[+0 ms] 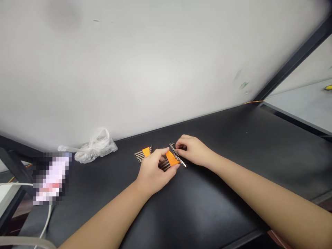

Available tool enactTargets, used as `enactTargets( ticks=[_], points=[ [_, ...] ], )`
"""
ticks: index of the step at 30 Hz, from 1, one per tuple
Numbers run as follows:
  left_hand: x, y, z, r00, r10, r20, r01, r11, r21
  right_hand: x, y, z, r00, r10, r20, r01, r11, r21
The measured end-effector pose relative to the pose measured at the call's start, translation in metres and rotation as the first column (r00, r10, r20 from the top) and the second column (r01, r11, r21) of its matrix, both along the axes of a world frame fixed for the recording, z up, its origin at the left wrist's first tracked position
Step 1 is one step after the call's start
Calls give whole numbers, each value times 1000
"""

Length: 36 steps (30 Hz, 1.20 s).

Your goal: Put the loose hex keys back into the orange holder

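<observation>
My left hand grips an orange hex key holder between thumb and fingers. Several metal hex keys sit in it, their long ends pointing into my palm. Just beyond it, a few L-shaped hex keys lie at the fingertips of my right hand. Its thumb and forefinger are pinched at one of them, though the exact contact is partly hidden. Behind my left hand, a second orange holder filled with hex keys rests on the black tabletop.
A crumpled clear plastic bag lies against the white wall. Left of it is a blurred-out device with a white cable. A dark metal frame post rises at the right, with another grey surface beyond it.
</observation>
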<state>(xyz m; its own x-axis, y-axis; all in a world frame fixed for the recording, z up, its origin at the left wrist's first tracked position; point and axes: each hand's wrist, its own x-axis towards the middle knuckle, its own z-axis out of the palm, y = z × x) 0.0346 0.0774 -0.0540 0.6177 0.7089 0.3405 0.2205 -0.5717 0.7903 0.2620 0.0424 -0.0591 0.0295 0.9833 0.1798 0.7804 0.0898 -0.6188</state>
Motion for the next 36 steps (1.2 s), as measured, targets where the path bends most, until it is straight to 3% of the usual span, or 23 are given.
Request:
enactTargets(
  ticks=[4, 10, 12, 15, 17, 18, 20, 22, 27, 36],
  points=[
    [0, 0, -3, 999, -38, 15, 38, 999, 11, 2, 0, 3, 998, -2, 70, 4, 999, -32],
    [-1, 2, -7, 1000, -7, -16, 7, 1000, -2, 10, -11, 17, 932, -64, 358, 127, 979, -157],
    [-2, 2, -7, 1000, -3, -23, 3, 1000, 7, 14, -16, 21, 921, -45, 387, 136, 968, -210],
    [-2, 3, -7, 1000, -2, -28, 2, 1000, 16, 19, -21, 27, 976, -30, 217, 87, 962, -260],
    [-1, 3, -6, 1000, -4, -24, 4, 1000, 19, 17, -23, 33, 996, -25, -82, 4, 969, -248],
    [-1, 3, -6, 1000, -8, -20, 8, 1000, 18, 15, -23, 36, 962, -17, -271, -44, 975, -219],
    [-1, 3, -6, 1000, -19, -11, 20, 1000, 14, 8, -24, 41, 802, 9, -597, -107, 986, -129],
    [-1, 3, -7, 999, -34, -5, 34, 999, 15, 0, -25, 44, 649, 29, -760, -111, 992, -57],
    [-2, 3, -7, 998, -58, -6, 58, 998, 26, -16, -24, 41, 528, 54, -848, -128, 992, -17],
    [-1, 3, -5, 998, -61, 10, 61, 998, 29, -21, -23, 40, 522, 7, -853, -103, 993, -55]
  ],
)
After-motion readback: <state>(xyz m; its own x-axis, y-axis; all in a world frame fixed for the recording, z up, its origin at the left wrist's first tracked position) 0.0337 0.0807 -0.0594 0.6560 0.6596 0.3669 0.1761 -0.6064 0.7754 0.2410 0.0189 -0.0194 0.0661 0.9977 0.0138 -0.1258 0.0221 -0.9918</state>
